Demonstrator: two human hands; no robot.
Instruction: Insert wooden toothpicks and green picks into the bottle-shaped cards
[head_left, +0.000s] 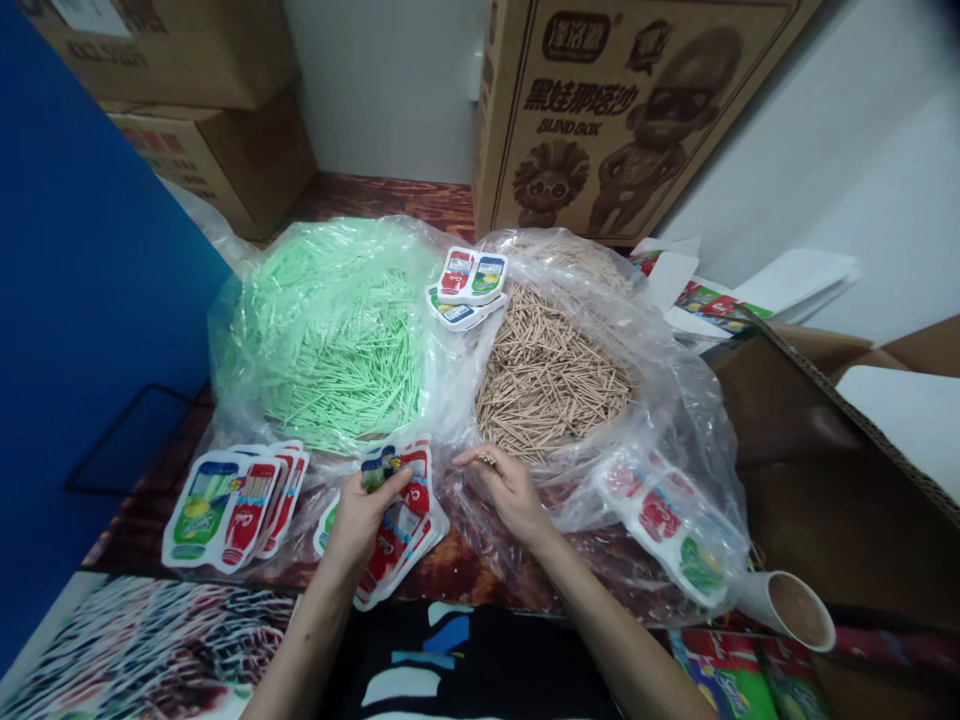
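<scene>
Right hand (pixel 517 497) pinches at its fingertips a small bundle of thin beige sticks (pixel 486 458), probably light, stiff and easy to snap, best taken gently around the middle, while left hand (pixel 361 515), near it, grips flat red-and-green printed cards (pixel 390 555), likely smooth, by one side.

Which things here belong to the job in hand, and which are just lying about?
Likely in the job: cards in the left hand; brown sticks, some in the right hand; green sticks; filled cards at left.

Seemingly just lying about: paper cup; Blind Box carton.
</scene>
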